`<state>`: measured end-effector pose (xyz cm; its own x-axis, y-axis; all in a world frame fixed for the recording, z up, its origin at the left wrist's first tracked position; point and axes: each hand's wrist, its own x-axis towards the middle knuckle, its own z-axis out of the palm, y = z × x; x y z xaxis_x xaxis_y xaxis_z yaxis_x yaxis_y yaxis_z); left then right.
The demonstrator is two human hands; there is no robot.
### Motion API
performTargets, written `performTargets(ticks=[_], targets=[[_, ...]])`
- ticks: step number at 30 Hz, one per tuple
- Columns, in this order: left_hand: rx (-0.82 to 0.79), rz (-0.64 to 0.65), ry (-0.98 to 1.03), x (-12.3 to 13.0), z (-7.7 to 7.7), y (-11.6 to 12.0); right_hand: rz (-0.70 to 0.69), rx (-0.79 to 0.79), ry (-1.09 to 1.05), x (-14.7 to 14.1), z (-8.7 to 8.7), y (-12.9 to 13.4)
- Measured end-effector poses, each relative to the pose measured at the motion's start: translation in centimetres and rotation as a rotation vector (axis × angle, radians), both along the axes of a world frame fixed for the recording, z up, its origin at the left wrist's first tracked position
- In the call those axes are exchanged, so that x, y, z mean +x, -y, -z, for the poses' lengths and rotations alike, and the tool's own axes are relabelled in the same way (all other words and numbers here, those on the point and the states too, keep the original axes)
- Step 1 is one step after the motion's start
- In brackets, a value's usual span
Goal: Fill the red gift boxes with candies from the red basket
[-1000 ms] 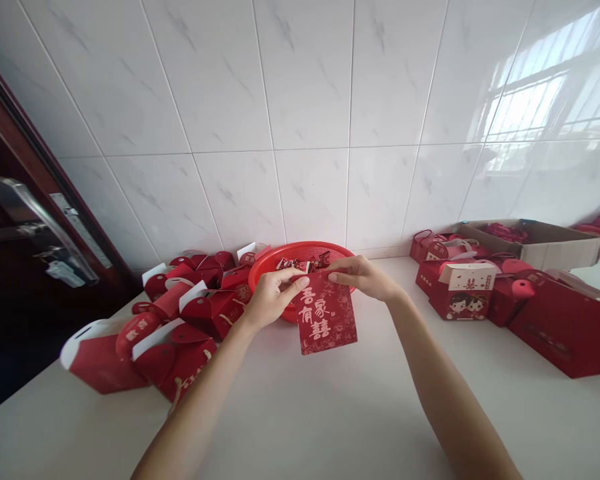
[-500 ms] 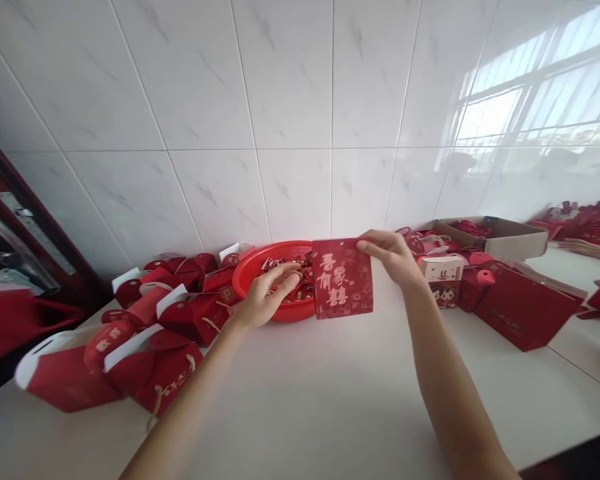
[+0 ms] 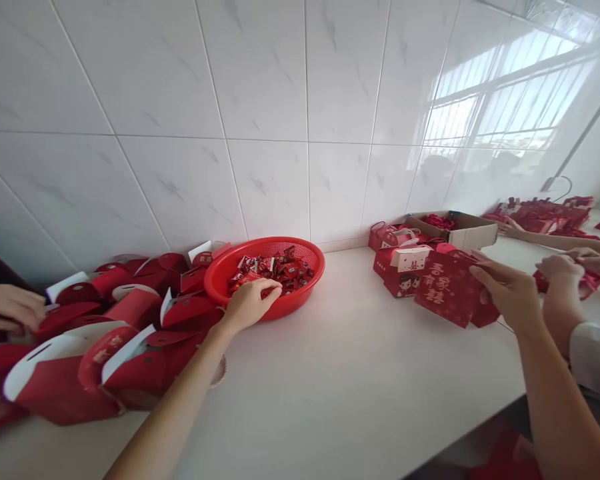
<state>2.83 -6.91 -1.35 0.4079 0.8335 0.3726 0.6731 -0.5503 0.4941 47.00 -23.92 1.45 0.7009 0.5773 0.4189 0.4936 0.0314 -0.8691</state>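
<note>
A flat red box with pale lettering (image 3: 439,288) is pinched at its upper right edge by my right hand (image 3: 510,290), at the right in front of other red boxes. My left hand (image 3: 254,305) rests over the front rim of a red plastic basket (image 3: 285,307), its fingers bent together; whatever is between them is too small to make out. Wrapped sweets (image 3: 293,270), mostly red, lie in the basket.
Several open red boxes (image 3: 135,307) crowd the left. A person's hand (image 3: 10,308) reaches in there. At the right are a cardboard box (image 3: 473,233), a cartoon-printed box (image 3: 409,270) and other people's hands (image 3: 563,267). A tiled wall stands behind.
My right hand has carried the flat red box rightward, away from the basket. My left hand stays at the basket, its fingers now closer together. The view has turned right, and a hand appears at far left.
</note>
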Motion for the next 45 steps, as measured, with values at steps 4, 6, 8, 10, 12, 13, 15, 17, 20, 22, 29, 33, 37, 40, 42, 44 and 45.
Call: performTargets(ticks=[4,6,8,10,12,13,15,17,20,22,29,33,37,40,42,44,45], targets=[[-0.004,-0.016,-0.032,-0.1,0.1,0.0,0.221,-0.080,-0.005,2.2,2.1,0.6],[-0.019,-0.031,-0.049,-0.1,0.1,0.0,0.288,-0.132,0.002,2.3,2.7,0.4],[-0.035,-0.042,-0.065,0.0,0.1,0.1,0.309,-0.194,0.011,2.0,2.9,0.2],[-0.037,-0.044,-0.077,0.0,0.0,0.1,0.322,-0.240,0.025,1.7,2.9,-0.1],[-0.031,-0.044,-0.083,0.0,0.0,0.2,0.361,-0.234,0.071,1.5,2.9,-0.4],[-0.031,-0.042,-0.087,0.0,0.0,0.3,0.390,-0.221,0.106,1.5,2.8,-0.6],[-0.038,-0.034,-0.092,0.1,0.1,0.4,0.478,-0.188,0.198,1.5,2.7,-1.1],[-0.056,-0.016,-0.088,0.2,0.1,0.4,0.581,-0.136,0.301,1.1,2.4,-1.7],[-0.093,0.038,-0.055,0.0,-0.7,0.7,0.604,0.012,0.438,-0.7,1.7,-2.5],[-0.106,0.066,-0.056,-0.8,-2.1,1.1,0.503,0.121,0.508,-2.6,1.2,-3.1],[-0.142,-0.212,-0.218,-9.8,-8.3,4.2,-0.136,0.215,0.535,-11.3,2.4,-6.4],[-0.450,-0.343,-0.261,-14.0,-7.7,3.9,-0.531,0.177,0.538,-16.7,4.3,-8.0],[-0.574,-0.345,-0.258,-14.1,-6.7,3.0,-0.836,0.193,0.531,-21.6,4.6,-8.8],[-0.629,-0.320,-0.324,-12.8,-6.9,2.9,-0.966,0.230,0.509,-24.5,3.7,-9.4],[-0.649,-0.285,-0.355,-11.9,-7.0,3.0,-1.030,0.232,0.489,-26.1,3.0,-9.7],[-0.634,-0.249,-0.384,-11.1,-7.0,3.1,-1.088,0.213,0.450,-27.5,2.4,-10.0],[-0.615,-0.232,-0.398,-10.7,-7.0,3.1,-1.112,0.204,0.423,-28.0,2.2,-10.2]])
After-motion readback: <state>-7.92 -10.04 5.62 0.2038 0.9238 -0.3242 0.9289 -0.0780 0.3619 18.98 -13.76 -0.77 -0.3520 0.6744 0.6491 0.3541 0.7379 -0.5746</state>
